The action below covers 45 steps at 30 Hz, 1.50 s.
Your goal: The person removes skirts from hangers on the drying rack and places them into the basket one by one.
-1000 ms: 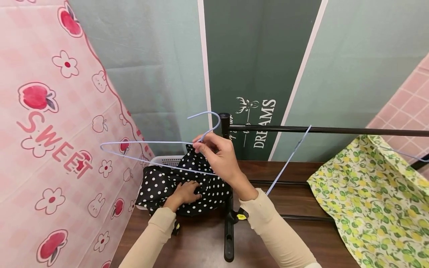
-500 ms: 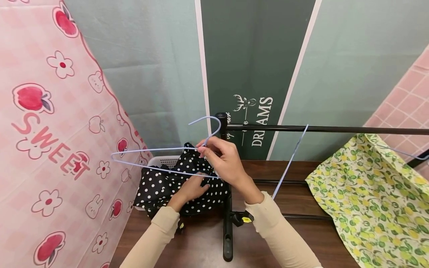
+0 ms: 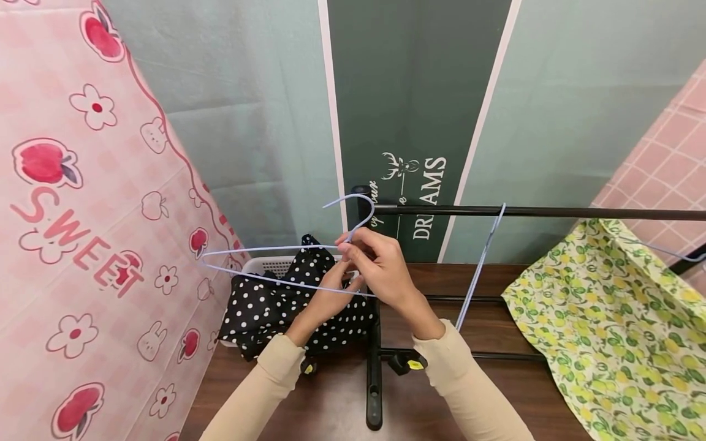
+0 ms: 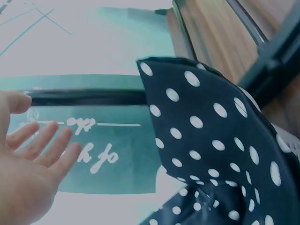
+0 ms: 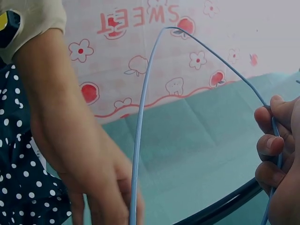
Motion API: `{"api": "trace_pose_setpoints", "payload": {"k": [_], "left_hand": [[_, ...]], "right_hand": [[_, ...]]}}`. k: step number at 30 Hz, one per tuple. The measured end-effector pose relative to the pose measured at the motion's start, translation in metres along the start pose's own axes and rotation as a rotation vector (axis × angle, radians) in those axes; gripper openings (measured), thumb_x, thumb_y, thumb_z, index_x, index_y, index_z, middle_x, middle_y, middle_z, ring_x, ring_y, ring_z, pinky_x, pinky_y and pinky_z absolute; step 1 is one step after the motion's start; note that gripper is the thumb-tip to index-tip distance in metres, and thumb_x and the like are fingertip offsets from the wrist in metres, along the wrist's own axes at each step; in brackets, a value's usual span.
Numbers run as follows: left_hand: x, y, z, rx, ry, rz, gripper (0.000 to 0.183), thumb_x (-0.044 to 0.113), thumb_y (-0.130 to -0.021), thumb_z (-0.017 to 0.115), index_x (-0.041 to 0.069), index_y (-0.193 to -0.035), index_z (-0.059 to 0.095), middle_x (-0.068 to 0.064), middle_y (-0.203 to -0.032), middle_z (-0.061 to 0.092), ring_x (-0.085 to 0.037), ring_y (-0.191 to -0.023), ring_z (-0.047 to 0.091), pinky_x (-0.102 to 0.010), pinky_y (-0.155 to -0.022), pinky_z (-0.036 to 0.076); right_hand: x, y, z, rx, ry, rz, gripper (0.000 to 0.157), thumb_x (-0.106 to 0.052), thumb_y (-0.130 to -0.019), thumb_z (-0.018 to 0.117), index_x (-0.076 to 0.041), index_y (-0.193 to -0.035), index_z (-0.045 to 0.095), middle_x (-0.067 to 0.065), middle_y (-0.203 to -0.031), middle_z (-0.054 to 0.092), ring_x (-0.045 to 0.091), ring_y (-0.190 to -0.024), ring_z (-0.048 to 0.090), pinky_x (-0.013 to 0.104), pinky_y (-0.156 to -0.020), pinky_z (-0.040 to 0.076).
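My right hand (image 3: 386, 269) grips a light blue wire hanger (image 3: 270, 248) at its neck, with the hook pointing up. In the right wrist view, its fingers curl round the wire. My left hand (image 3: 325, 297) is just below the right one, behind the hanger's lower bar in the head view. The left wrist view shows this left hand (image 4: 33, 164) with its fingers loosely extended and nothing visible in them. Black cloth with white polka dots (image 3: 259, 312) is heaped over a white basket (image 3: 250, 266), under the hanger and left hand.
A black clothes rack (image 3: 441, 210) extends to the right, its foot (image 3: 374, 398) on the brown wooden surface (image 3: 331, 404). Another blue hanger (image 3: 480, 269) hangs on its rail. Lemon-print cloth (image 3: 618, 318) hangs farther right. A pink printed curtain (image 3: 110, 214) stands at left.
My left hand has risen from the dotted cloth, moving right and up towards the right hand. The hanger and right hand have shifted slightly right and down in the view.
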<state>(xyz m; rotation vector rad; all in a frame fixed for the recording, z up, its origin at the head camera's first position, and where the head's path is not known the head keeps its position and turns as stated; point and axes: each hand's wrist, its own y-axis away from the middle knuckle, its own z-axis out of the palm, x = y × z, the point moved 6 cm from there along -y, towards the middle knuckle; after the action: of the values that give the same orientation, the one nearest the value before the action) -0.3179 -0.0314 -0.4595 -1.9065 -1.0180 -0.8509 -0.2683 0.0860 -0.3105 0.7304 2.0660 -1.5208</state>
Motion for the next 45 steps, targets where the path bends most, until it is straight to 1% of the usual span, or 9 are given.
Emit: {"api": "trace_pose_setpoints", "payload": {"k": [3, 7, 13, 18, 24, 27, 31, 36, 45], "left_hand": [[0.008, -0.002, 0.001, -0.001, 0.076, 0.017, 0.051, 0.011, -0.107, 0.066, 0.005, -0.155, 0.050, -0.019, -0.148, 0.061, -0.036, -0.136, 0.063, -0.053, -0.111, 0.054], [0.015, -0.004, 0.002, 0.003, 0.120, 0.030, 0.050, 0.009, -0.107, 0.065, 0.005, -0.154, 0.051, -0.017, -0.147, 0.063, -0.035, -0.134, 0.064, -0.050, -0.112, 0.054], [0.016, -0.008, 0.006, -0.002, 0.123, 0.012, 0.040, 0.012, -0.107, 0.065, 0.005, -0.146, 0.058, -0.016, -0.137, 0.070, -0.031, -0.125, 0.069, -0.044, -0.107, 0.057], [0.016, -0.010, 0.009, 0.007, 0.113, 0.001, 0.033, 0.016, -0.108, 0.065, 0.007, -0.139, 0.060, -0.016, -0.126, 0.073, -0.029, -0.117, 0.070, -0.044, -0.100, 0.061], [0.015, -0.010, 0.010, 0.014, 0.121, 0.002, 0.031, 0.016, -0.108, 0.064, 0.005, -0.138, 0.061, -0.017, -0.129, 0.072, -0.031, -0.120, 0.071, -0.047, -0.098, 0.061], [0.016, -0.010, 0.010, 0.018, 0.116, 0.009, 0.029, 0.015, -0.109, 0.064, 0.005, -0.135, 0.062, -0.015, -0.129, 0.072, -0.029, -0.119, 0.072, -0.041, -0.097, 0.062], [0.016, -0.010, 0.010, 0.028, 0.115, 0.021, 0.027, 0.013, -0.108, 0.065, 0.006, -0.134, 0.064, -0.013, -0.127, 0.073, -0.028, -0.116, 0.073, -0.036, -0.095, 0.062], [0.015, -0.010, 0.010, 0.030, 0.145, 0.040, 0.026, 0.011, -0.107, 0.065, 0.004, -0.132, 0.064, -0.013, -0.124, 0.075, -0.029, -0.114, 0.074, -0.038, -0.093, 0.062], [0.015, -0.010, 0.011, 0.022, 0.174, 0.064, 0.025, 0.011, -0.108, 0.063, 0.004, -0.132, 0.064, -0.014, -0.123, 0.077, -0.029, -0.114, 0.074, -0.037, -0.094, 0.062]], "right_hand": [[0.000, 0.002, -0.003, -0.002, 0.001, -0.001, 0.010, 0.003, -0.101, 0.067, -0.003, -0.099, 0.074, 0.013, -0.092, 0.076, 0.007, -0.069, 0.060, 0.023, -0.065, 0.049], [-0.001, 0.004, -0.006, -0.005, 0.001, 0.003, 0.011, 0.004, -0.101, 0.067, -0.003, -0.099, 0.075, 0.013, -0.097, 0.077, 0.008, -0.072, 0.062, 0.022, -0.066, 0.050], [-0.001, 0.007, -0.012, -0.009, 0.018, 0.016, 0.011, 0.004, -0.101, 0.067, -0.003, -0.095, 0.073, 0.013, -0.104, 0.079, 0.012, -0.076, 0.067, 0.021, -0.069, 0.054], [0.000, 0.011, -0.018, -0.001, 0.040, 0.027, 0.009, 0.003, -0.101, 0.069, -0.002, -0.093, 0.072, 0.012, -0.102, 0.078, 0.013, -0.069, 0.062, 0.022, -0.064, 0.050], [0.001, 0.016, -0.025, 0.005, 0.055, 0.048, 0.010, 0.002, -0.102, 0.068, -0.001, -0.093, 0.070, 0.015, -0.096, 0.075, 0.019, -0.068, 0.062, 0.022, -0.063, 0.050], [0.002, 0.018, -0.030, 0.018, 0.065, 0.047, 0.012, 0.002, -0.102, 0.067, -0.003, -0.091, 0.070, 0.013, -0.096, 0.075, 0.022, -0.066, 0.062, 0.021, -0.062, 0.050], [0.003, 0.020, -0.036, 0.029, 0.067, 0.052, 0.014, 0.002, -0.103, 0.066, -0.005, -0.091, 0.069, 0.010, -0.094, 0.074, 0.015, -0.066, 0.061, 0.021, -0.061, 0.050], [0.002, 0.024, -0.041, 0.034, 0.070, 0.047, 0.012, 0.005, -0.102, 0.066, -0.004, -0.095, 0.071, 0.009, -0.092, 0.074, 0.007, -0.069, 0.063, 0.022, -0.060, 0.051], [0.005, 0.033, -0.055, 0.071, 0.114, 0.069, 0.012, 0.004, -0.101, 0.067, -0.005, -0.094, 0.072, 0.008, -0.078, 0.071, 0.004, -0.051, 0.046, 0.020, -0.048, 0.039]]}}
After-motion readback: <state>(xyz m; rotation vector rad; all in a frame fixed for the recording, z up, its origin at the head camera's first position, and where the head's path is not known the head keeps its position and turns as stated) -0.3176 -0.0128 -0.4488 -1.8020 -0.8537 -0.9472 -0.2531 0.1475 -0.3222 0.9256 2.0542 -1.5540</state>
